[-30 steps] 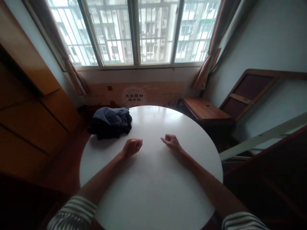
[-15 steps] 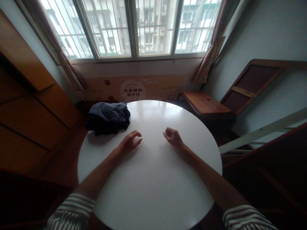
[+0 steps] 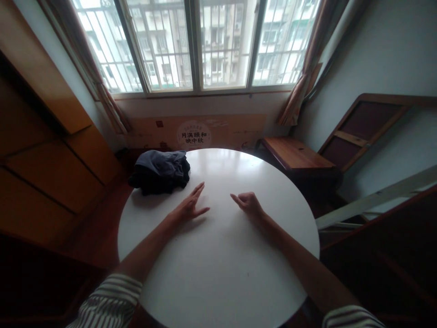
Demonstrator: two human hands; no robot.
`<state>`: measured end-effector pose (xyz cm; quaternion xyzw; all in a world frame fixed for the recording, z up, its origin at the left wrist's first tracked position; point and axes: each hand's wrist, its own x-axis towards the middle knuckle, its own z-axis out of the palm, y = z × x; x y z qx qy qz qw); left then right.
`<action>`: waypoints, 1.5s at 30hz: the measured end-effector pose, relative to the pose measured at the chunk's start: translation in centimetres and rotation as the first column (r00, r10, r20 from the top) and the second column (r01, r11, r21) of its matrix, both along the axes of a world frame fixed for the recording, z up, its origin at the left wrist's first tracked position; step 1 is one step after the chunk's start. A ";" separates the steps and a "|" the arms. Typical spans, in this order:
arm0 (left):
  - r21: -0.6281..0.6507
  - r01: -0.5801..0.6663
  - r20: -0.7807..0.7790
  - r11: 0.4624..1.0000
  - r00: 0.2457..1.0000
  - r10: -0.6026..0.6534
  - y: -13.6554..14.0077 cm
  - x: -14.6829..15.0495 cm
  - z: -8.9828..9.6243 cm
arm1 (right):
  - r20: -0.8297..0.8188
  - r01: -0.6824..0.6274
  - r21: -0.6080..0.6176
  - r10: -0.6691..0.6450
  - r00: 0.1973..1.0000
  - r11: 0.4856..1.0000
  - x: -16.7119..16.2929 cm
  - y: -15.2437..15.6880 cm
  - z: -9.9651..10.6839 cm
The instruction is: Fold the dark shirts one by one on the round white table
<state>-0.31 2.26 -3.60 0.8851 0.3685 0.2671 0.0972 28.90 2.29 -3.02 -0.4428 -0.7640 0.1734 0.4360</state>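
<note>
My left hand [image 3: 189, 204] is over the white round table [image 3: 221, 282], thumb and fingers spread apart, holding nothing. A dark bundle of cloth [image 3: 160, 169], grey-blue on top and black below, lies at the table's far left edge, beyond the left fingertips and apart from them. Across a gap to the right, my right hand [image 3: 251, 204] is curled into a fist, its thumb pointing out toward the left hand. No object shows in the fist. Striped sleeves are pushed up on both forearms.
A low wooden bench [image 3: 297, 152] stands beyond the table on the right, near a wooden framed panel [image 3: 362, 123]. Brown cabinets [image 3: 51, 182] line the left side. A printed board [image 3: 232, 130] leans below the barred window [image 3: 218, 54].
My left hand has opened from a loose curl to spread fingers. My right fist's thumb now sticks out further. The whole view has shifted slightly.
</note>
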 end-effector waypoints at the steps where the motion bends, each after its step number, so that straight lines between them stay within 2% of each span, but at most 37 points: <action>1: -0.007 0.004 -0.004 1.000 1.000 -0.004 0.0 0.0 0.0 | -0.001 0.004 0.017 -0.004 1.000 1.000 0.0 0.0 0.0; 6: -0.012 -0.011 -0.009 1.000 1.000 0.010 0.2 0.0 -0.2 | -0.028 -0.006 0.049 0.007 1.000 0.999 0.1 0.2 -0.2; 12: 0.003 -0.061 -0.078 0.998 0.995 0.061 0.4 0.2 -0.4 | 0.093 -0.190 0.072 0.183 0.979 0.979 0.4 0.4 -0.6; 18: -0.007 -0.077 -0.062 0.997 0.995 0.076 0.6 0.7 -0.6 | 0.128 -0.207 0.097 0.195 0.973 0.973 0.5 0.9 -1.5; 23: -0.026 -0.087 -0.004 0.996 0.996 0.087 0.8 0.6 -1.0 | 0.107 -0.196 0.095 0.186 0.977 0.976 0.3 1.0 -1.7; 26: 0.003 -0.112 0.074 0.994 0.991 0.111 0.6 0.5 -1.1 | 0.061 -0.126 0.141 0.119 0.991 0.982 0.1 0.9 -1.6; 31: 0.017 -0.253 0.221 0.967 0.944 0.244 0.4 0.1 -1.5 | 0.036 -0.036 0.177 0.030 0.999 0.984 0.2 1.2 -1.6; 37: 0.039 -0.104 0.174 0.994 0.980 0.096 0.5 -0.2 -2.1 | 0.061 -0.042 0.151 0.033 0.998 0.988 0.5 1.2 -1.8; 45: 0.064 -0.121 0.125 0.991 0.986 0.112 0.0 -0.3 -1.5 | 0.080 0.000 0.139 -0.011 0.997 0.990 0.4 0.9 -1.6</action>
